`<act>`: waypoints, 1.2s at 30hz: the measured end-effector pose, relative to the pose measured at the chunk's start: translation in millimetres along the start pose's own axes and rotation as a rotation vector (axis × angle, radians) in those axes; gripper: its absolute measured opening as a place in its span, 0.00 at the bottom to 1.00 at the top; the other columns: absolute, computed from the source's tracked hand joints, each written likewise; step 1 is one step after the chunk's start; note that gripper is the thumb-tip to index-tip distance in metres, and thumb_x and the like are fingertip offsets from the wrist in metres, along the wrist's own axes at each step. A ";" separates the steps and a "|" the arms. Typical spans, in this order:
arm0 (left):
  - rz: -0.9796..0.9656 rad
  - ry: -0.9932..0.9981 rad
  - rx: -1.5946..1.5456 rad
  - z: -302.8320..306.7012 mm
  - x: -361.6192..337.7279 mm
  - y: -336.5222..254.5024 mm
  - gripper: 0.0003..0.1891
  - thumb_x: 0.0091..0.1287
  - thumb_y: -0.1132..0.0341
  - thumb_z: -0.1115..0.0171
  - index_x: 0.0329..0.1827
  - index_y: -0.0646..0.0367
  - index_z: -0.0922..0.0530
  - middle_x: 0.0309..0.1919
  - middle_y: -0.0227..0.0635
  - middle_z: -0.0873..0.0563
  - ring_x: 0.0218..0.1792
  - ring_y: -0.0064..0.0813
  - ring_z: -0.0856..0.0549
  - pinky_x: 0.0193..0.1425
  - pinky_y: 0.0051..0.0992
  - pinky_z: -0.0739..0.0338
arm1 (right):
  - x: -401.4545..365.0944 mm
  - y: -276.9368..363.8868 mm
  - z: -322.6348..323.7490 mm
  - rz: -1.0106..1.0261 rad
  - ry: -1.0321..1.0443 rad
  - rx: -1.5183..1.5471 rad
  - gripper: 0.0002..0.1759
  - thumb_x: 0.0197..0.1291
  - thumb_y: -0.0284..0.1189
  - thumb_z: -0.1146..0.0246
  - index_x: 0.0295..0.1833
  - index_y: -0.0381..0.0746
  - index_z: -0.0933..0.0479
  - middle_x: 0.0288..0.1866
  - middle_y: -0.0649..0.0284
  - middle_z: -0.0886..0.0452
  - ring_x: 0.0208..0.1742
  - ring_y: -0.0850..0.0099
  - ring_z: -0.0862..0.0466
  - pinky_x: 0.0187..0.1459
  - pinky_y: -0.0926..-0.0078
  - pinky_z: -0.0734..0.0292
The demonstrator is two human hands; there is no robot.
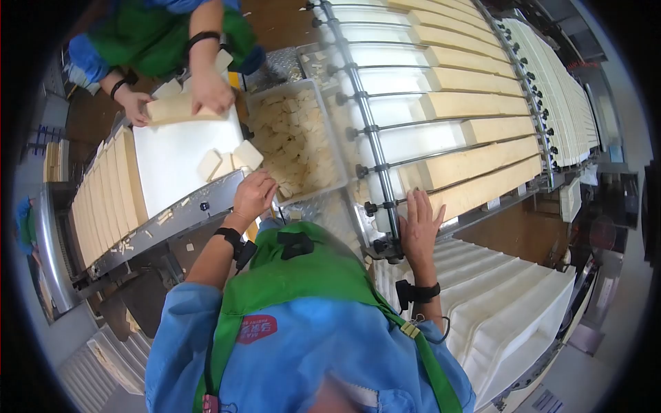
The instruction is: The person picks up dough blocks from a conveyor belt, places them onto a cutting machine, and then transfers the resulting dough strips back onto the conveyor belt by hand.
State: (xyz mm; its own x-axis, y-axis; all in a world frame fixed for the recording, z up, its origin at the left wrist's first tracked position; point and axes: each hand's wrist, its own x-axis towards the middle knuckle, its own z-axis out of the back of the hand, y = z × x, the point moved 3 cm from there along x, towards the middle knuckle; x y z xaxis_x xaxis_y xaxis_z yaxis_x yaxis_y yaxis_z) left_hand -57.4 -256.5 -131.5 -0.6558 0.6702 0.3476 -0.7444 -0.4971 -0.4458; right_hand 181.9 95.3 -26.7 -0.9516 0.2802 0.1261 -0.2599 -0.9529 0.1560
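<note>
My right hand [418, 230] lies with fingers stretched out against the near end of the closest long pale loaf [482, 186] on the conveyor. It is just beside the metal rail [372, 131] with black knobs. My left hand [253, 196] has its fingers curled by the corner of a bin [341, 162] of pale offcuts [289, 138]; whether anything is inside them is hidden. Beyond those fingers, a few loose pale slices [227, 162] rest on the white belt [172, 162] of the left machine.
Across the left belt, a co-worker in a green apron [148, 41] has both hands on a pale piece [172, 109]. Long loaves [110, 186] stand in a row on the left machine. Stacked white trays [489, 296] sit below my right arm. Crumbs dot the metal edge.
</note>
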 end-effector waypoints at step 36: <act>1.542 -0.695 0.131 237.7 -198.9 236.3 0.46 0.56 0.63 0.16 0.77 0.63 0.32 0.62 0.52 0.32 0.62 0.57 0.22 0.64 0.47 0.22 | 402.6 823.0 -294.4 0.991 0.302 0.226 0.27 0.68 0.43 0.31 0.61 0.32 0.19 0.61 0.43 0.18 0.65 0.43 0.21 0.66 0.46 0.23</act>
State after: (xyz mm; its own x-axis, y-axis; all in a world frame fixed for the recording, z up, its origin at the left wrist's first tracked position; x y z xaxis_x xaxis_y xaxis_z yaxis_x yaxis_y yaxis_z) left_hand -132.7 -638.3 -109.9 -0.6280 -0.7778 -0.0269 0.6108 -0.4712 -0.6364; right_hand -463.4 -610.2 -135.9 -0.7314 -0.6799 0.0528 0.6612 -0.6879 0.2995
